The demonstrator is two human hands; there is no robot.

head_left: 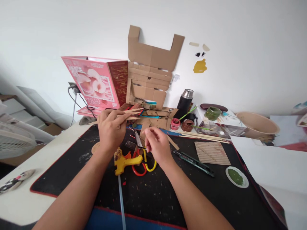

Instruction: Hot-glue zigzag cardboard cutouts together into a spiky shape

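Note:
My left hand [112, 125] is raised over the black mat, its fingers closed round thin, pointed cardboard strips [131, 112]. The tips stick out to the right, and one end shows left of the hand. A little lower and to the right is my right hand [157, 143], fingers curled together; whether anything small is pinched in them I cannot make out. Between my forearms lies a yellow glue gun [124, 162] with a long glue stick [121, 201] out of its back. Scissors [150, 164] with red and yellow handles lie beside it, blades partly under cardboard scraps.
Right of my right hand lie a utility knife [195, 163], a corrugated cardboard piece [212, 153] and a lid with green paint [236, 176]. Paint jars [187, 125] and a black thermos [184, 103] stand behind. A pink box [96, 83] and cardboard scraps [157, 122] are at the back.

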